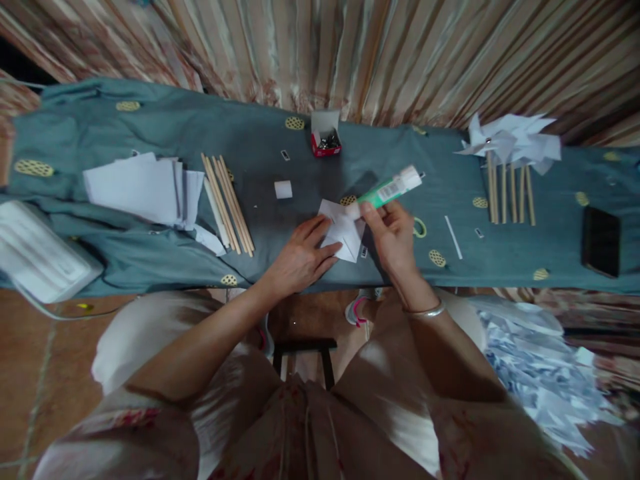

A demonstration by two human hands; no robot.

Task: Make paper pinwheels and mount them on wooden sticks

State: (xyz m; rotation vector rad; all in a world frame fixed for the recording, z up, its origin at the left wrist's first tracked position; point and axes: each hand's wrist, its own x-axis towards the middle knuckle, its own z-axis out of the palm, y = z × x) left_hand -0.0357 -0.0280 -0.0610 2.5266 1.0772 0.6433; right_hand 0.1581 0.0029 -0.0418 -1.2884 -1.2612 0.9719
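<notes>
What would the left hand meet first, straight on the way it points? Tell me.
The white paper at its fingers; beyond that, perhaps the tube in the right hand, though depth is unclear.

Matt white paper square [350, 245], smooth wooden sticks [231, 203], glossy metal bracelet [425, 311].

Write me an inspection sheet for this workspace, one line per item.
Surface: teal cloth, wrinkled toward the left.
Work items: folded white paper; green-and-white tube, tip at the paper, contact unclear; paper stack; wooden sticks; paper pinwheels.
Clutter: small white piece; thin strip.
Hands: left hand on the folded paper; right hand gripping the tube.
Cables: white cable beside the white device, hanging past the cloth's front edge.
Surroundings: striped curtain behind; bluish-white heap at lower right.
</notes>
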